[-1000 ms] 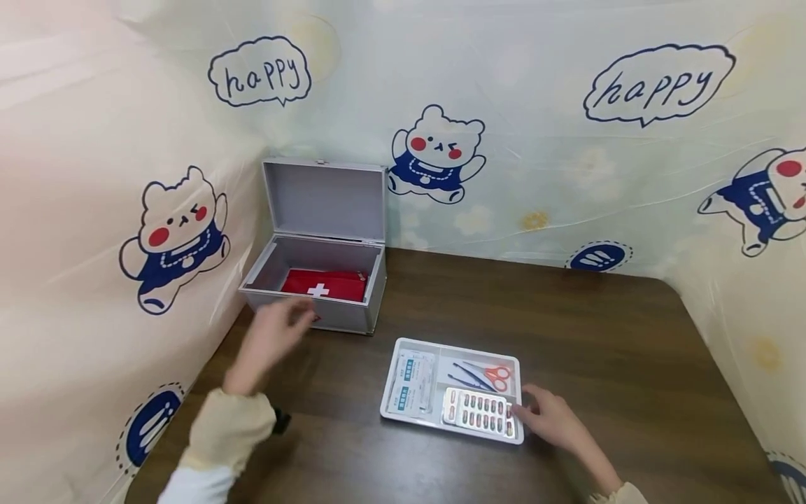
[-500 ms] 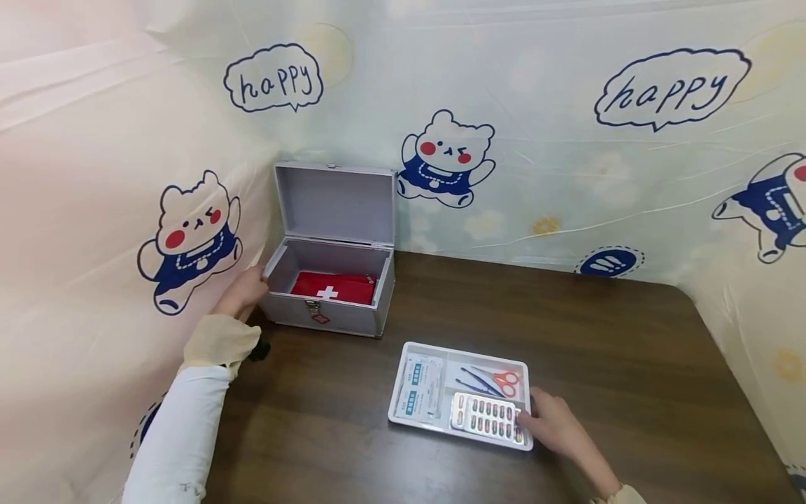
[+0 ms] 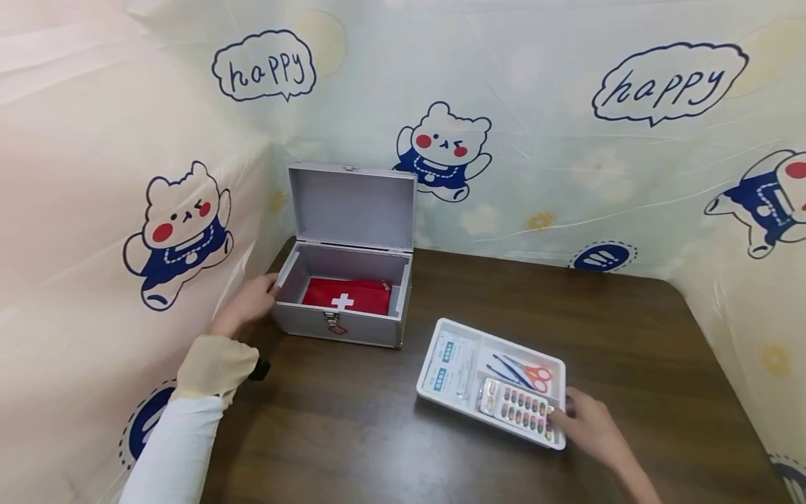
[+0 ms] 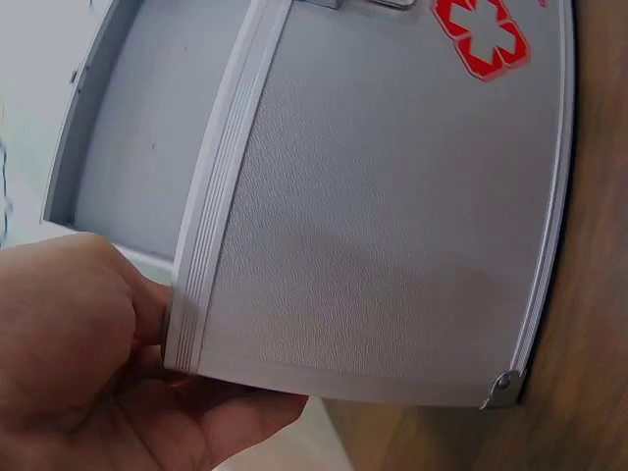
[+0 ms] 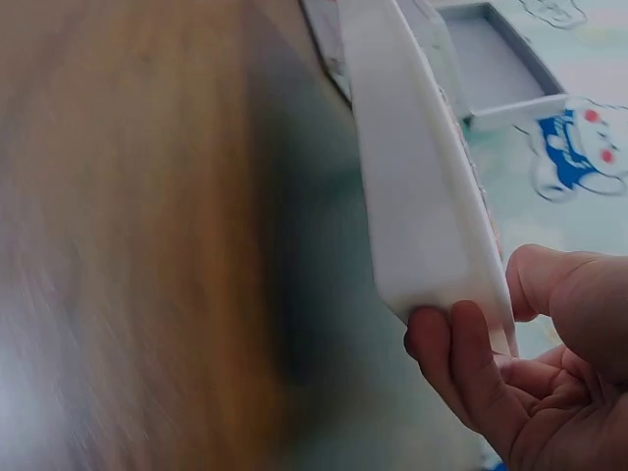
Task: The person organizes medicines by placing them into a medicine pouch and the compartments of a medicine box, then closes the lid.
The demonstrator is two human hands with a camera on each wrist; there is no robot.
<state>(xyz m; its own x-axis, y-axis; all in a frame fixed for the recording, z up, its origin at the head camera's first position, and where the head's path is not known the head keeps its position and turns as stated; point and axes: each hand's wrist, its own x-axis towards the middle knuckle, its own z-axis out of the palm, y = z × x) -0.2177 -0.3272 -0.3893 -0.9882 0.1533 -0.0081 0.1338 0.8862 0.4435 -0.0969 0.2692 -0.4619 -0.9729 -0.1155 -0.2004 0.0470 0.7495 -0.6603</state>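
At the left of the head view, my left hand (image 3: 252,297) grips the left side wall of a silver first-aid case (image 3: 368,329). Its lid (image 3: 352,206) stands raised at the back. In the left wrist view the thumb (image 4: 147,309) is at the rim, while the other fingers lie against the outside of the wall. A red pouch (image 3: 321,290) with a white cross lies inside the case. My right hand (image 3: 588,423) holds a white tray (image 3: 434,395) by its right end, thumb on top and fingers beneath. The tray hangs above the table, slightly tilted.
In the tray lie blue-printed packets (image 3: 446,364), orange-handled scissors (image 3: 538,376), blue tweezers (image 3: 508,371) and capsule blister packs (image 3: 522,409). A printed cloth (image 3: 529,161) surrounds the back and sides of the brown table (image 3: 352,427).
My left hand moved from in front of the case to its left side and gripped it; the case has since shifted right. The right hand has lifted the tray and carried it rightward.
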